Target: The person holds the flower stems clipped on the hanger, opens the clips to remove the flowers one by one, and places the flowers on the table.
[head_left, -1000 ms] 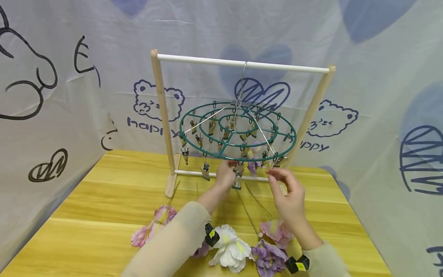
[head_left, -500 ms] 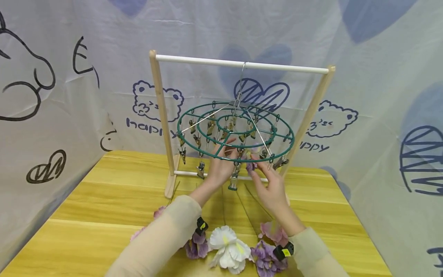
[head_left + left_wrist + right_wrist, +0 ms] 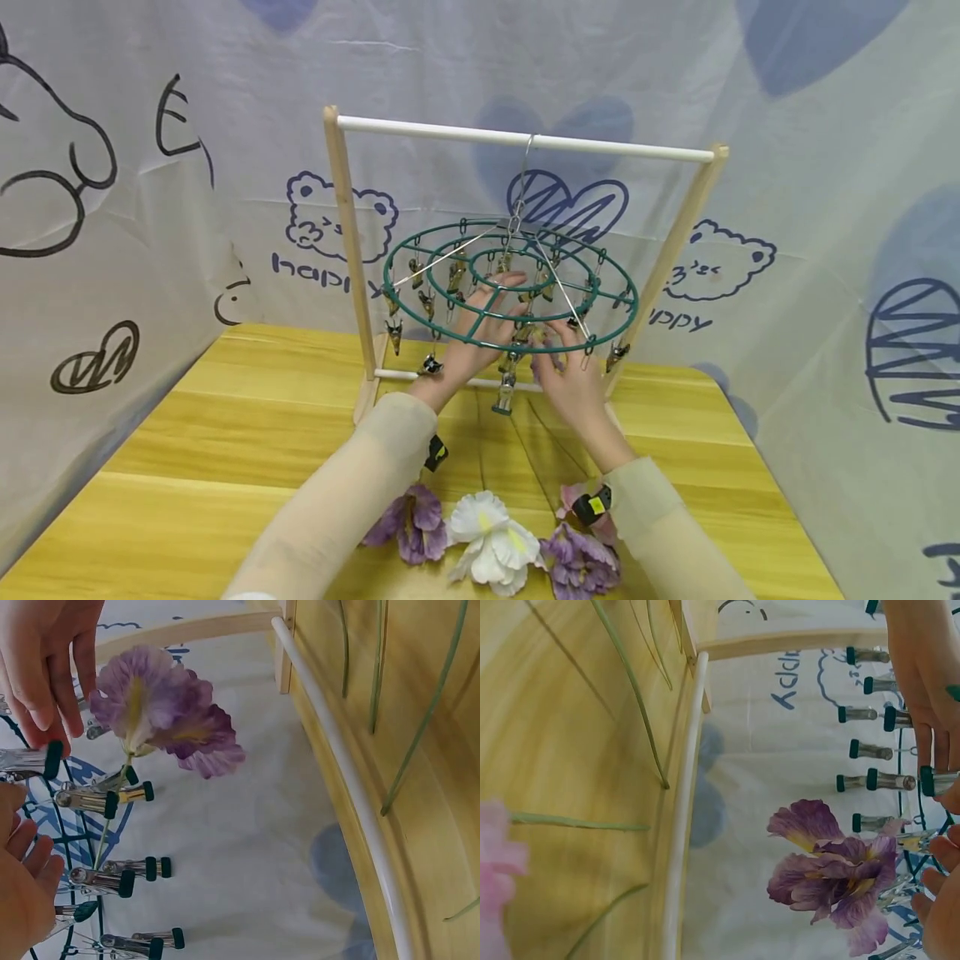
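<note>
A green round hanger point(image 3: 480, 340) carries several metal clips on short chains. Both hands reach up among its clips near the middle. My left hand point(image 3: 476, 342) is inside the ring, fingers raised; in the right wrist view its fingers point(image 3: 924, 746) point toward a clip point(image 3: 939, 781). My right hand point(image 3: 573, 379) is at the ring's front right side, fingertips beside a purple artificial flower point(image 3: 832, 874) and a clip point(image 3: 913, 841). The flower's thin stem point(image 3: 111, 821) runs behind clips in the left wrist view. Nearby clips hide part of both grips.
A wooden stand point(image 3: 348, 242) with a white top bar point(image 3: 450, 130) holds the hanger. A white flower point(image 3: 491, 542) lies between purple flowers point(image 3: 577, 562) on the wooden table point(image 3: 187, 467), stems pointing toward the stand. A patterned cloth point(image 3: 225, 75) hangs behind.
Both hands have moved up among the clips and closer together, the right hand leftward toward the purple flower. The hanger has shifted slightly and some clips swing.
</note>
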Motion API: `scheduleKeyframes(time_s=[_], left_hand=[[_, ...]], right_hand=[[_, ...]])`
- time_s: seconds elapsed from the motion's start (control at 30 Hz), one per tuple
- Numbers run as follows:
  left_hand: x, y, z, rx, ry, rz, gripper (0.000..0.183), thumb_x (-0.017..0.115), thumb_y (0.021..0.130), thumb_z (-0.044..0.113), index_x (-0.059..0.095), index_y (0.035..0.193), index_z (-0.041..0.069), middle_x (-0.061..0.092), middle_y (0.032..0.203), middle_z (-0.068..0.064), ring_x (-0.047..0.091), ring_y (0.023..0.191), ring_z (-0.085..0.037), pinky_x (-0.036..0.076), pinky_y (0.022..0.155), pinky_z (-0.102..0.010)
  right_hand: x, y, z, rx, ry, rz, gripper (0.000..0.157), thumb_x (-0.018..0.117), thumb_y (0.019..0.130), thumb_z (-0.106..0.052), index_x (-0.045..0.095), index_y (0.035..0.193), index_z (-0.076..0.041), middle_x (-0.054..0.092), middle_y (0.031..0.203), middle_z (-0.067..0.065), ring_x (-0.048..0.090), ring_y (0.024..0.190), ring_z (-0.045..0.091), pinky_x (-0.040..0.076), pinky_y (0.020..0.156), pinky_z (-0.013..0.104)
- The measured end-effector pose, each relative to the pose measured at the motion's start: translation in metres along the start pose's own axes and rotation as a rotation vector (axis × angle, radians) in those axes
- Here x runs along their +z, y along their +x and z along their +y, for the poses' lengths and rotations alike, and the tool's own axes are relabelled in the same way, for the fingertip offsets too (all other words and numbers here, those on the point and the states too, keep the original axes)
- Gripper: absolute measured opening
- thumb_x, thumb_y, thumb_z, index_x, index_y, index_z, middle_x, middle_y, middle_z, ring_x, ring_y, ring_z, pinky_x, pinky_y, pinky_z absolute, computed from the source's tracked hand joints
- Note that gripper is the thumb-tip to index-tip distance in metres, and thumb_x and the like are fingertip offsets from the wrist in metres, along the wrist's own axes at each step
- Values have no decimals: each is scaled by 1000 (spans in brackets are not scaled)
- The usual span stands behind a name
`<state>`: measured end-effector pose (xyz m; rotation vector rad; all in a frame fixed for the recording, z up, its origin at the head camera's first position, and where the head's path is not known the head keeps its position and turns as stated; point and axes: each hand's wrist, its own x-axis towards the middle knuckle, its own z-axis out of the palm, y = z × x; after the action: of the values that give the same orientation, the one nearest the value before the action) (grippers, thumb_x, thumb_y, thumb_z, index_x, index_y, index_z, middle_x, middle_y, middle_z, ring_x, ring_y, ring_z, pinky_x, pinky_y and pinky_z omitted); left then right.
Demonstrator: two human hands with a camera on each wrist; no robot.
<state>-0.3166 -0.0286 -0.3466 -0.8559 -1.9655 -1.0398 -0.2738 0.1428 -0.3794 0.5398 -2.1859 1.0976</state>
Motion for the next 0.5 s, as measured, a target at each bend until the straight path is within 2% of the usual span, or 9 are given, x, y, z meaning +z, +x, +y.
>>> scheduleKeyframes(time_s=[0.07,0.13,0.23,0.3,0.4,0.5], left_hand=[[-1,3,-2,-27,17,-57,41,69,99,1,57,138,-4,60,140,-22,60,128,-37,54,108,-43],[-2,7,-4,-61,32,-107,41,68,100,4,57,139,-3,59,143,-22,58,131,-37,52,111,-44],[-3,12,-9,-105,88,-165,41,67,102,9,59,141,-1,59,144,-20,56,133,-38,50,112,-46],[-3,16,-12,-114,130,-192,41,67,103,12,59,142,1,60,144,-19,56,133,-37,51,111,-46],[-3,18,-18,-100,168,-223,41,66,103,12,59,142,1,60,144,-19,57,132,-38,53,108,-47],[-1,20,-24,-83,162,-250,41,65,103,9,60,143,2,61,143,-20,54,135,-39,52,110,-48]], right_hand=[[2,7,2,48,2,-20,38,69,99,-7,62,136,-3,62,124,27,71,100,39,65,75,47],[4,15,3,79,12,-52,37,66,101,-7,60,137,-2,66,108,24,72,81,32,63,62,40],[6,24,7,103,14,-113,37,61,105,-9,55,140,-1,69,82,17,65,54,23,54,46,32],[6,27,8,114,-15,-138,38,59,106,-12,54,141,0,68,72,16,61,48,22,51,43,31],[8,31,10,154,-106,-151,39,58,107,-18,55,142,-1,74,92,17,61,52,21,50,49,29],[10,36,13,218,-109,-183,39,56,108,-22,53,142,-3,74,98,20,62,53,24,50,49,28]])
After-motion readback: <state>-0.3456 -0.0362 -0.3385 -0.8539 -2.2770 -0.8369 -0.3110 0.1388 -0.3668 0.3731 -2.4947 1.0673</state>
